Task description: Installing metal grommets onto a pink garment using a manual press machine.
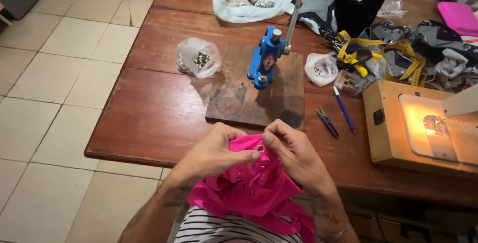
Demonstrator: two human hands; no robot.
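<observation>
Both your left hand (pixel 214 153) and right hand (pixel 294 153) pinch the pink garment (pixel 249 193) around a metal snap ring (pixel 260 148), at 6 o'clock from the blue press (pixel 266 59); loosen either pinch and it could slip off.

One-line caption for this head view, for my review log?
Both hands pinch a metal snap ring on pink fabric before a blue press.
</observation>
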